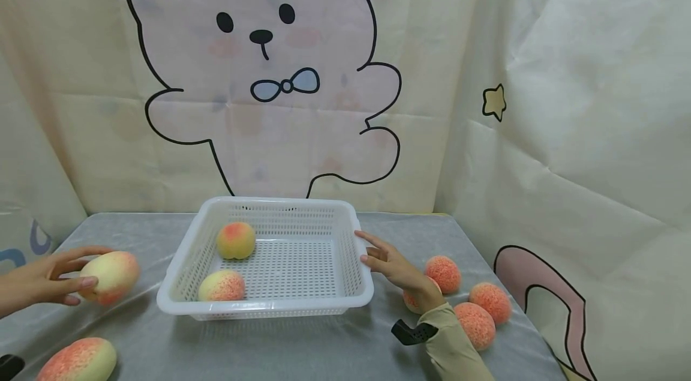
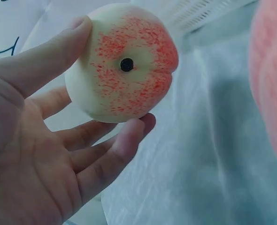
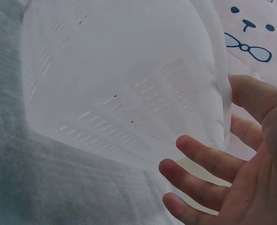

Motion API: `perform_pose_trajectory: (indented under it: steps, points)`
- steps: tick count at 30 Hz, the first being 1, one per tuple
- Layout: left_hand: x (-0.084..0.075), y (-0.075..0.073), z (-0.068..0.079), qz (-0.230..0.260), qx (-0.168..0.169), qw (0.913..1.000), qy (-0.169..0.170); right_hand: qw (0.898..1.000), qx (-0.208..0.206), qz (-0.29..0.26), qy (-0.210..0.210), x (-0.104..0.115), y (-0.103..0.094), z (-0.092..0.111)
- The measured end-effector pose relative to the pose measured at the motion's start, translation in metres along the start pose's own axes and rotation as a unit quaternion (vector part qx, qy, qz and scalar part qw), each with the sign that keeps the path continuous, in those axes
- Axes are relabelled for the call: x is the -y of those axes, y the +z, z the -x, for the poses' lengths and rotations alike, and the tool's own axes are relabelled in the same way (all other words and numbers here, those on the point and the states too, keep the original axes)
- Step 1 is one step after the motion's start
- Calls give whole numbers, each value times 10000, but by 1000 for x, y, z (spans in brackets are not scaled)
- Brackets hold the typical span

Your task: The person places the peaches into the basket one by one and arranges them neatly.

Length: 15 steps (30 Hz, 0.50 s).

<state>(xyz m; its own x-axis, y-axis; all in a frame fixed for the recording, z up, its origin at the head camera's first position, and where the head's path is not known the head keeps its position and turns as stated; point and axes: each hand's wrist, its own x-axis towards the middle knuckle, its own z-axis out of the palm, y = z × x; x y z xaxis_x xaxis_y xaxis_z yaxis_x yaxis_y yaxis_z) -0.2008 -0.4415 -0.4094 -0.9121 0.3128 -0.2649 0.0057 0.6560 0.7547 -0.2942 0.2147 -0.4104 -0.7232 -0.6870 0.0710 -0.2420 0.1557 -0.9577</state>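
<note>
At the left of the head view, my left hand [image 1: 45, 282] holds a yellow peach with a red blush [image 1: 114, 276] above the table, thumb and fingers around its sides. In the left wrist view, that peach [image 2: 143, 89] shows a dark round spot in its hollow. A white perforated plastic basket [image 1: 270, 307] stands mid-table, with one peach [image 1: 236, 240] towards the back and another peach [image 1: 222, 286] near the front. My right hand [image 1: 393, 264] grips the basket's right rim; in the right wrist view its thumb lies at the rim of the basket [image 3: 129, 51], other fingers spread below.
Another peach [image 1: 81, 360] lies at the front left of the grey-covered table [image 1: 259, 351]. Several coral-red peach-like balls [image 1: 442, 274] lie to the right, one partly hidden behind my right wrist. A curtain with a cartoon bear [image 1: 286, 141] hangs behind the table.
</note>
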Motion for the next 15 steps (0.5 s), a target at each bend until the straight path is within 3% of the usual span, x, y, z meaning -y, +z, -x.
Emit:
perform_pose_trajectory:
  steps: [5, 8, 15]
  points:
    - [-20, 3, 0, -339, -439, 9976, 416, 10000, 21, -15, -35, 0, -1, 0]
    - [-35, 5, 1, -419, -607, 9960, 494, 10000, 34, -11, -35, 0, -1, 0]
    - [-64, 6, -1, -495, -495, 9969, 370, 10000, 18, 6, -23, 0, -1, 1]
